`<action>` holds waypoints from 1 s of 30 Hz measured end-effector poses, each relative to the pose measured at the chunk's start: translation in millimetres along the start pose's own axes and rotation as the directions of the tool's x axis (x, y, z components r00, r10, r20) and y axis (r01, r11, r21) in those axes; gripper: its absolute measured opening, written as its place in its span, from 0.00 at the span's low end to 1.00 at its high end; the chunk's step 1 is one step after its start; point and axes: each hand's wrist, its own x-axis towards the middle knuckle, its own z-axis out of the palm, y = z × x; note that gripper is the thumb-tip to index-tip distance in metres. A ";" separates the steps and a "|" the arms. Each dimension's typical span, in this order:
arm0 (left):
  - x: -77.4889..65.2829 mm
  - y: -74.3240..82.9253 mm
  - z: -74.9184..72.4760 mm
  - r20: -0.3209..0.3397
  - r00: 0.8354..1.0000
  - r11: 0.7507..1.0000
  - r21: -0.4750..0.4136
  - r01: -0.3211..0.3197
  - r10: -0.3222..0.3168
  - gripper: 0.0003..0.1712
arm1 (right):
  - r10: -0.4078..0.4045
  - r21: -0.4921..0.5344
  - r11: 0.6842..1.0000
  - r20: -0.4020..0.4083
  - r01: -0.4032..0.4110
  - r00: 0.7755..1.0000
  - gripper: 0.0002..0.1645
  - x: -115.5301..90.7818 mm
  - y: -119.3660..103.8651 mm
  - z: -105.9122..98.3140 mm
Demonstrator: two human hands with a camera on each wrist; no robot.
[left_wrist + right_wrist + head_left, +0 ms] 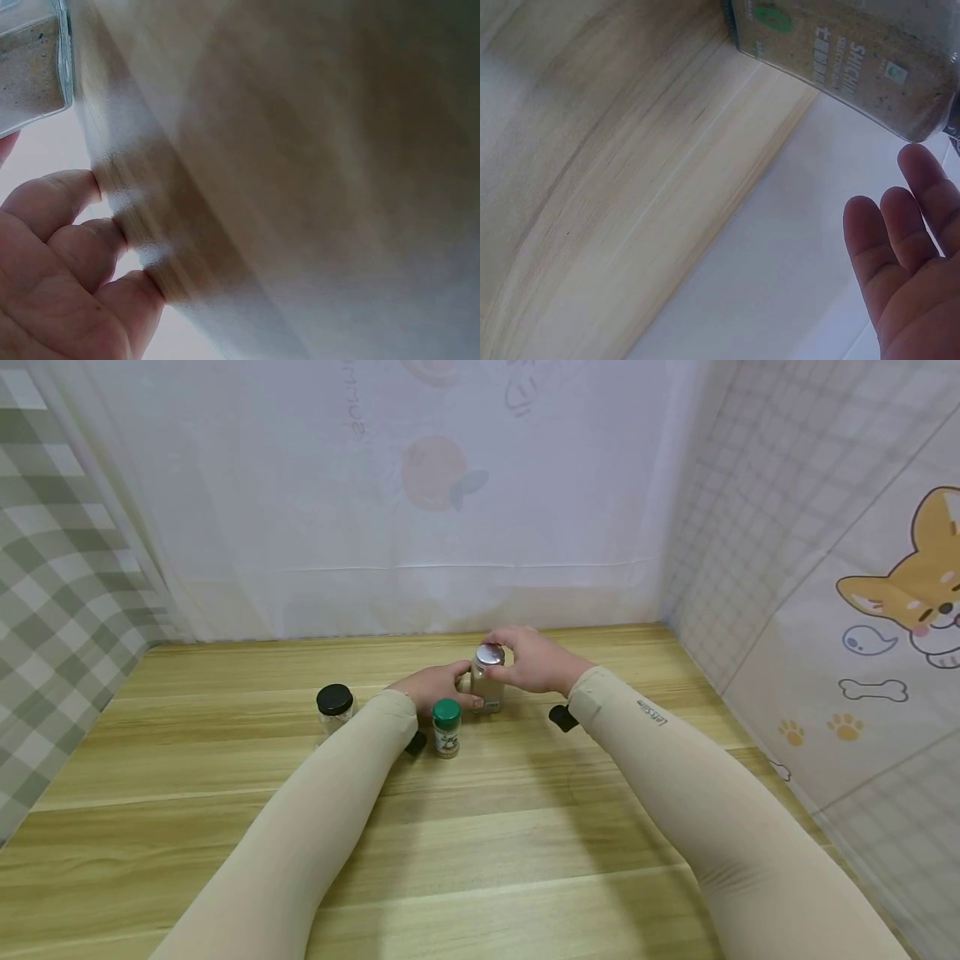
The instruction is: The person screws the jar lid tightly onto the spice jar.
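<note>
A clear glass spice jar (487, 690) with a silver cap (491, 654) stands upright on the table, filled with brownish, speckled seasoning. In the right wrist view the label on this jar (847, 56) shows white lettering. My left hand (435, 687) holds the jar low at its left side, between thumb and index finger. Its other fingers (75, 199) touch the tabletop in the left wrist view. From the right, my right hand (536, 662) grips the silver cap, thumb in front and fingers behind. Three of its fingers (866, 232) extend below the jar's top end in the right wrist view.
A small green-capped spice jar (446, 731) stands just in front of my left hand. Further left, a black-capped jar (334, 703) is partly hidden by my left sleeve. The wooden table (480, 843) ends at a pale curtain (420, 543) behind.
</note>
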 end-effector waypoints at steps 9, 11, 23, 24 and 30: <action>0.0 1.0 -0.2 0.004 1.000 1.000 0.005 0.002 -0.002 0.47 | -0.003 0.001 1.000 -0.027 0.003 1.000 0.29 1.6 0.6 2.3; 0.0 1.2 -0.3 0.006 1.000 1.000 0.007 0.004 -0.004 0.47 | -0.006 -0.011 1.000 -0.032 0.005 0.999 0.32 1.9 1.2 2.1; -0.9 1.6 -0.6 0.008 1.000 1.000 -0.013 0.006 -0.006 0.47 | -0.025 0.008 1.000 -0.025 0.025 0.999 0.24 2.0 1.2 2.3; -0.6 1.5 -0.6 0.008 1.000 1.000 -0.016 0.007 -0.007 0.46 | -0.019 0.012 1.000 -0.025 0.019 1.000 0.24 2.2 0.9 2.5; -0.8 0.6 -0.6 0.010 1.000 1.000 -0.014 0.003 -0.003 0.45 | -0.004 -0.004 1.000 -0.026 0.004 1.000 0.30 2.2 0.3 2.4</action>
